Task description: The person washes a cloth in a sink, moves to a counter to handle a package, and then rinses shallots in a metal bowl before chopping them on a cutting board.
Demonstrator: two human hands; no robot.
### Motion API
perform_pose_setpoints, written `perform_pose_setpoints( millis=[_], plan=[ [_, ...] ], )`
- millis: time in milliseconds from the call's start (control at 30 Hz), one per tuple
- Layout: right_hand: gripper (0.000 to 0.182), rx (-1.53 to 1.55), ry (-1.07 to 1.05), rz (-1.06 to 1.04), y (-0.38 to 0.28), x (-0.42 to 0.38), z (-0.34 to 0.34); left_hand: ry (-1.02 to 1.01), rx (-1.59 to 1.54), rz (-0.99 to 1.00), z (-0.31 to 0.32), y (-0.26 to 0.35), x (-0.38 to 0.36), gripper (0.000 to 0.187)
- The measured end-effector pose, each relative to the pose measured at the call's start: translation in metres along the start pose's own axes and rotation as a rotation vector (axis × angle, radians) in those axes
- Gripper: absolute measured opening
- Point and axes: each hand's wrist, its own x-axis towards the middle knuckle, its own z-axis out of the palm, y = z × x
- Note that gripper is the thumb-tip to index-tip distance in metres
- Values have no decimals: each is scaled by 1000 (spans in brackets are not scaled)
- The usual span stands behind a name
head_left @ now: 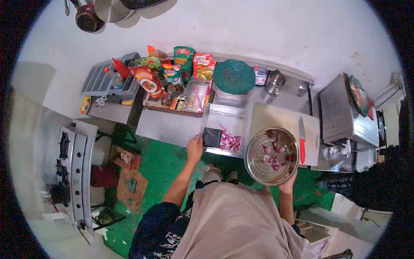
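My right hand [289, 183] grips the near rim of a round steel strainer bowl [255, 170], mostly hidden beneath it. Inside the bowl lie several shallots [275, 160], some in pieces. The bowl hangs over the front edge of a white cutting board [269, 114]. My left hand [195, 149] is closed on the front left corner of a clear rectangular tray [224, 113]. A pile of purple shallot pieces [230, 141] lies in that tray, beside a flat black rectangular thing [211, 137]. A knife with a red handle [302, 149] rests on the board's right side.
Food packets [172, 75] crowd a tray at the back left, near a grey divided organizer [97, 80]. A green round item [234, 77] tops clear containers behind the tray. A metal pitcher [274, 81] stands farther right. The stove [73, 168] is left; a steel box-shaped appliance [338, 114] is right.
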Motion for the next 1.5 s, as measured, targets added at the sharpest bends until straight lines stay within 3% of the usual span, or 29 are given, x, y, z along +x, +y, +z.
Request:
perform_pose_setpoints(
  millis=[133,233,300,367,500,567,667,767,833,867,967,1067,1167,1300,1333,1433,1467,1500],
  plan=[
    [46,13,-22,23,7,22,14,61,-23,-11,-34,-21,-39,31],
    [47,259,-141,195,39,48,12,43,-14,-126,-81,-19,-55,30],
    [47,163,5,233,37,41,55,80,11,-137,-91,-62,-62,30],
    [47,70,77,234,39,31,95,66,-57,-268,-114,-75,-64,30],
    [44,229,87,242,103,50,109,97,11,-373,-145,-105,-56,31],
    [42,305,52,294,127,57,116,167,-62,-291,-153,-129,-49,30],
    [38,223,24,201,150,59,132,134,-42,-339,-169,-145,-30,29],
    [37,103,32,106,141,59,176,189,-37,-229,-180,-153,-5,29],
    [39,128,51,96,149,62,180,153,-5,-230,-186,-165,5,29],
    [36,91,207,73,179,77,164,134,9,-224,-189,-170,13,30],
    [35,-95,91,33,181,86,155,124,-47,-94,-193,-181,25,30],
    [32,-225,167,-7,158,78,179,85,-90,-156,-193,-176,33,36],
    [32,-139,36,-57,162,83,180,93,-184,-153,-185,-190,42,37],
    [36,-355,152,-155,187,108,171,97,-127,-151,-188,-180,47,38],
    [36,-540,184,-171,180,107,176,107,-144,-147,-186,-187,48,35],
    [34,-623,203,-227,167,113,187,161,-113,-175,-183,-199,46,34],
    [30,-445,206,-143,173,117,186,183,-90,-190,-181,-201,46,35],
    [30,-512,196,-125,167,116,186,240,-77,-183,-182,-196,46,35]
  ],
)
